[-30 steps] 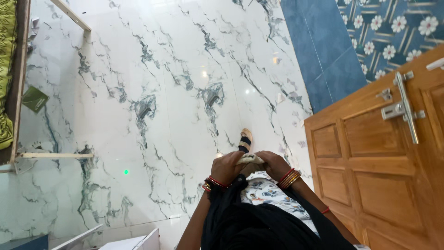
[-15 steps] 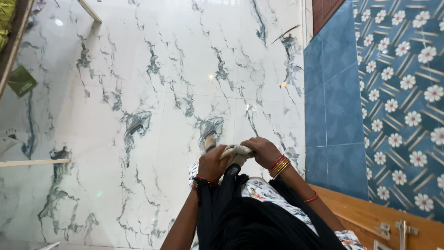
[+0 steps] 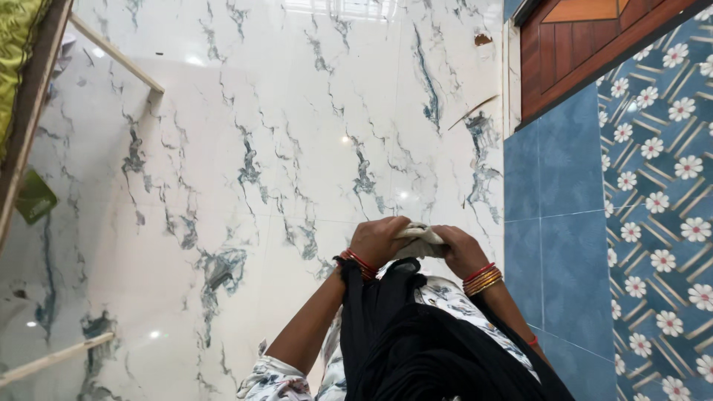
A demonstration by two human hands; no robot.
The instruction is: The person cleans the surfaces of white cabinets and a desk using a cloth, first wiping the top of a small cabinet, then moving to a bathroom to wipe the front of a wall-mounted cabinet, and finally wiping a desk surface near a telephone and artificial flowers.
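A white marble floor [image 3: 282,148] with grey-blue veins fills most of the view, bordered at the right by a blue tiled wall [image 3: 564,245] with a flowered band and a wooden door [image 3: 587,44] above. A pale cloth [image 3: 418,241] is gripped low at centre, bunched between the left hand [image 3: 380,241] and right hand [image 3: 460,251], both closed on it.

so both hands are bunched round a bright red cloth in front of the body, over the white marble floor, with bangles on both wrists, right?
Not quite: the cloth is pale, off-white, not bright red; only the bangles are red and gold. The head view shows it. The rest holds: the left hand and right hand are both bunched round it in front of the body, over the white marble floor, with bangles on both wrists.
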